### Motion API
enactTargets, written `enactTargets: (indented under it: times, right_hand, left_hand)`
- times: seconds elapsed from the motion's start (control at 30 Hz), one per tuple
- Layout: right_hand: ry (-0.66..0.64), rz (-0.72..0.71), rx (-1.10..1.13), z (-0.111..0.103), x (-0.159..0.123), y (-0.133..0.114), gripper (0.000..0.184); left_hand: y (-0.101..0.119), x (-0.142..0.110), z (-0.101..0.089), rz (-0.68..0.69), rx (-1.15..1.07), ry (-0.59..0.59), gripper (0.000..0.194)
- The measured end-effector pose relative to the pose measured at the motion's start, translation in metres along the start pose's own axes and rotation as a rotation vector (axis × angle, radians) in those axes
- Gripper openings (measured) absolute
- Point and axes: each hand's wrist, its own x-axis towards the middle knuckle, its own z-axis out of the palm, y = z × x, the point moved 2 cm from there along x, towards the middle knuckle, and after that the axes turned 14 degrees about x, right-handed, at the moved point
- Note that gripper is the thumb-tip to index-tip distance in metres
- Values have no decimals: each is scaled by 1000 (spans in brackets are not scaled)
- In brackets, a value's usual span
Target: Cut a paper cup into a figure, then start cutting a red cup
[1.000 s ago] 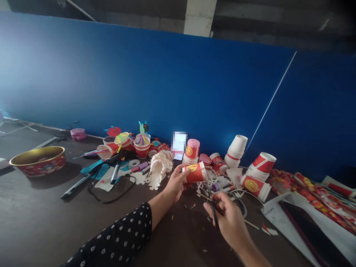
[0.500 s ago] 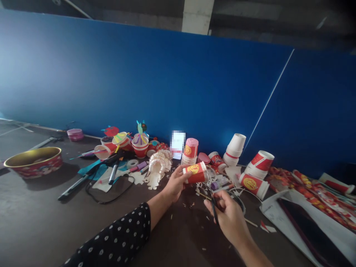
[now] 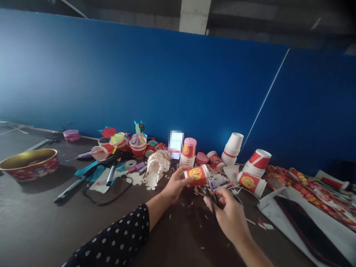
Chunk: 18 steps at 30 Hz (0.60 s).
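My left hand [image 3: 177,184] is closed around a red paper cup [image 3: 198,175] with a gold emblem, tipped on its side with the rim end to the right. My right hand [image 3: 226,209] grips a pair of scissors [image 3: 213,206] by the dark handles, blades pointing up at the cup's right end. Where the blades meet the rim is too blurred to make out. Small paper scraps [image 3: 200,217] lie on the dark table beneath. Behind my left hand sits a white model [image 3: 156,167] of stacked, curved paper pieces.
Stacked cups [image 3: 188,152] and a lit screen [image 3: 176,144] stand along the blue partition [image 3: 155,81]. On the left are a red and gold bowl [image 3: 29,168] and pens [image 3: 69,190]. A phone [image 3: 308,226] lies on paper at the right.
The cup has shifted slightly to the right and down, closer to the scissors. The whole view has drifted a little, moving the background left. Both hands keep their holds.
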Motion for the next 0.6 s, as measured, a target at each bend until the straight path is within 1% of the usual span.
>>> enactTargets:
  times: [0.17, 0.33, 0.4, 0.5, 0.6]
  right_hand:
    - [42, 1, -44, -1, 0, 0, 21]
    - [61, 17, -77, -2, 0, 0, 22]
    - [46, 19, -33, -1, 0, 2, 19]
    - [-4, 27, 119, 2, 1, 6, 15]
    - [-20, 46, 203, 4, 2, 9, 15]
  left_hand:
    - [-4, 1, 1, 15, 22, -21, 42]
    - [-6, 2, 1, 21, 48, -10, 44]
    - [-6, 2, 0, 13, 53, 1, 45]
    - [-6, 2, 0, -11, 55, 13, 46]
    - [-7, 2, -1, -21, 58, 12, 47]
